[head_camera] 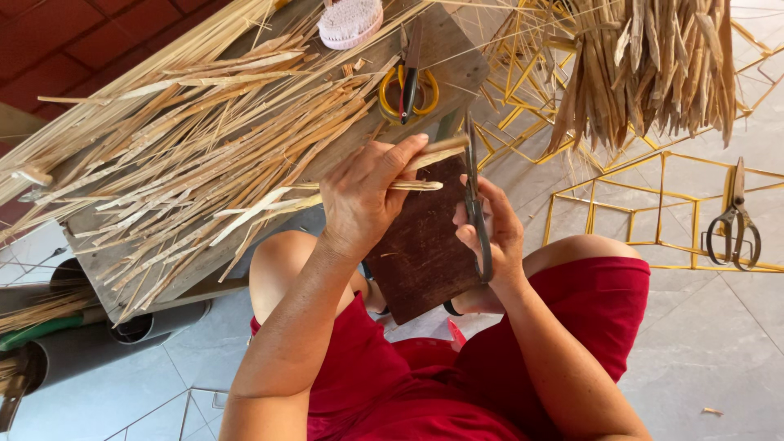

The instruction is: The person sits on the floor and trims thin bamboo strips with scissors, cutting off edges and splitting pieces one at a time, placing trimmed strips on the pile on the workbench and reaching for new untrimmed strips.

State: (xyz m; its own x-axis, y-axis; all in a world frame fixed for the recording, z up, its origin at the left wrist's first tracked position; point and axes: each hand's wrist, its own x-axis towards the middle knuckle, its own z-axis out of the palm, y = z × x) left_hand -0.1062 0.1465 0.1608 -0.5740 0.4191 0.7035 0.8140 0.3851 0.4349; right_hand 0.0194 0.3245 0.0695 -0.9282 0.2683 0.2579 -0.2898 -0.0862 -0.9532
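Left hand [363,196] pinches bamboo strip [425,155]; right hand [490,233] grips knife [474,204].

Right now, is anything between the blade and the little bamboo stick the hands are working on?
Nothing visible. The left hand pinches the thin bamboo strip above the dark wooden board, and the right hand holds the dark blade right beside the strip's tip. Whether blade and strip touch cannot be told.

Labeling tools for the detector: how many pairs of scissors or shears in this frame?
3. Yellow-handled scissors on the wooden board up top; dark shears in the right hand; grey shears on the floor at right, by the yellow frame. The straw pile could hide more.
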